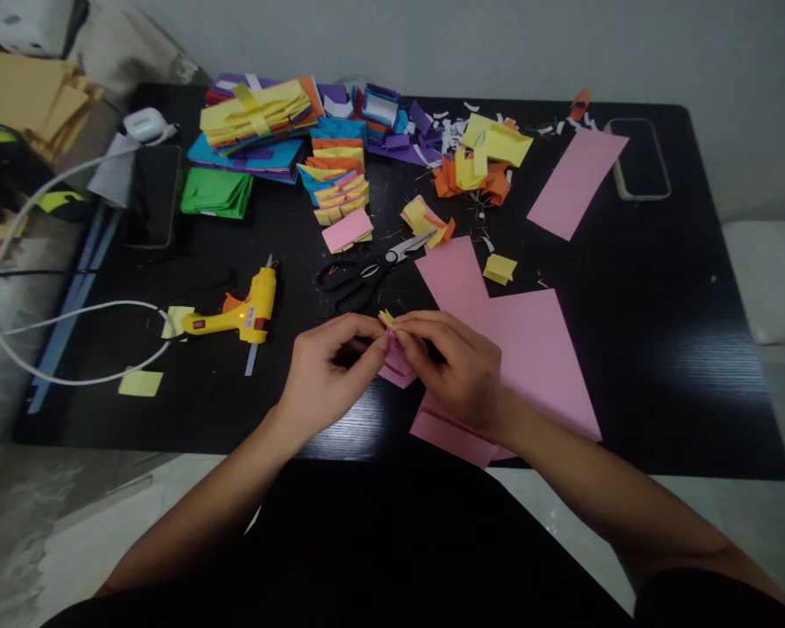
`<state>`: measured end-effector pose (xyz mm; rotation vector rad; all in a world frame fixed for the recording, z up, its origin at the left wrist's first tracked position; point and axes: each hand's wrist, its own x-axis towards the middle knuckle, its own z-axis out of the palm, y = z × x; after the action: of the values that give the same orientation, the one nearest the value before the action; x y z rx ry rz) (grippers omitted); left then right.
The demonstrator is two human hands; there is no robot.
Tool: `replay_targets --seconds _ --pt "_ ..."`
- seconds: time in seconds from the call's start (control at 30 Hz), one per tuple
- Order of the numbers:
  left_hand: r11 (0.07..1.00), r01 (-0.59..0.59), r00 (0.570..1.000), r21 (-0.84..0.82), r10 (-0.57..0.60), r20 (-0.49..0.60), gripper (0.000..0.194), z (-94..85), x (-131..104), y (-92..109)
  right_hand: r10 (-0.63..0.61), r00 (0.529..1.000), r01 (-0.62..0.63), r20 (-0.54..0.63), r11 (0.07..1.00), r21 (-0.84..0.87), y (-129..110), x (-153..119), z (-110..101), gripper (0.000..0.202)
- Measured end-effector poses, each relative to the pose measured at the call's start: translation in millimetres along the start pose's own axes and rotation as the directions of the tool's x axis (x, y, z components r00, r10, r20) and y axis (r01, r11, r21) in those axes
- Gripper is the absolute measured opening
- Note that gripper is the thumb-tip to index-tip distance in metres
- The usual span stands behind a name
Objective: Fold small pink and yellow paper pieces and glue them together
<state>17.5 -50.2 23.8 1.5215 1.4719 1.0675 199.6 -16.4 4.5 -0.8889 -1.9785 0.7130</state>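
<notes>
My left hand [337, 362] and my right hand [454, 358] meet over the front middle of the black table. Between their fingertips they pinch a small folded paper piece [388, 321], with yellow showing at its top and pink below. Another bit of pink paper [398, 368] hangs or lies just under the fingers; I cannot tell whether it is part of the same piece. Large pink sheets [536, 358] lie beneath and beside my right hand. Black-handled scissors [372, 270] rest just beyond my hands, blades pointing up and right.
A yellow glue gun [242, 310] lies on the left near a looped white cable [71, 179]. Folded coloured papers [340, 174], stacked paper bundles [255, 113] and scraps fill the back. Two phones [153, 196] lie left and right. The table [693, 349] ends close in front.
</notes>
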Motion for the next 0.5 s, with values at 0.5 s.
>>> replay_targets --seconds 0.5 --pt "0.999 -0.001 1.0 0.047 0.001 -0.003 0.009 2.2 -2.5 -0.6 -0.102 0.995 0.101 -0.004 0.988 -0.113 0.5 -2.0 2.2 0.018"
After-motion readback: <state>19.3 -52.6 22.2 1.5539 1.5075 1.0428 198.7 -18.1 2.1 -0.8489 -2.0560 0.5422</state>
